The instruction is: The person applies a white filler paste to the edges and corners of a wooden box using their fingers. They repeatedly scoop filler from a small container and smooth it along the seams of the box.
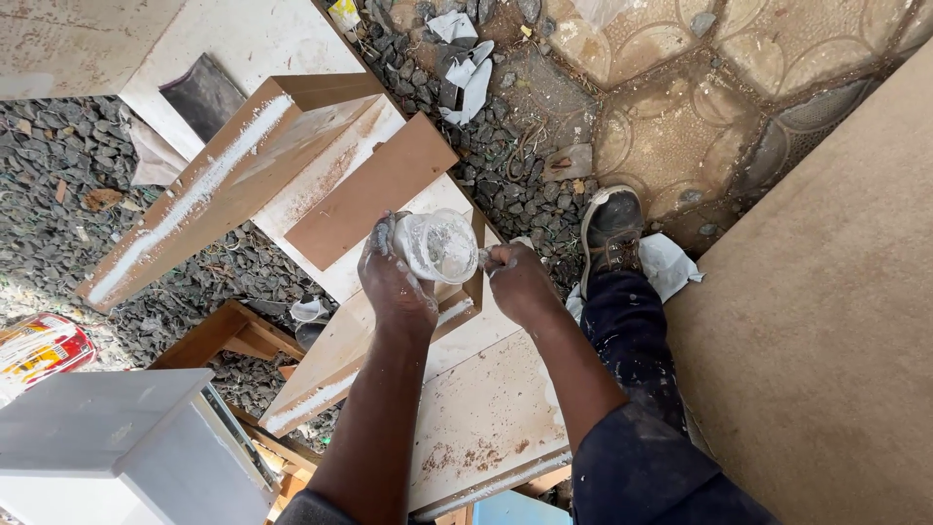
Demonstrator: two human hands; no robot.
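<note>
Glue jar (pixel 439 246) of clear plastic, smeared white, held above brown boards (pixel 369 204), left hand (pixel 397 282) fingers wrapped around its side, right hand (pixel 517 280) fingertips pinched together at its rim, shoe (pixel 610 228) on gravel (pixel 58 194) nearby

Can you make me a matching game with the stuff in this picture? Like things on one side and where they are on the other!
Things:
1. clear jar
2. shoe
3. red and yellow can
4. white box

Places:
A. far left edge, on the gravel
B. bottom left corner
C. between the left hand and right hand
D. on the patterned paving, right of the hands

Pairs: 1-C, 2-D, 3-A, 4-B
</note>
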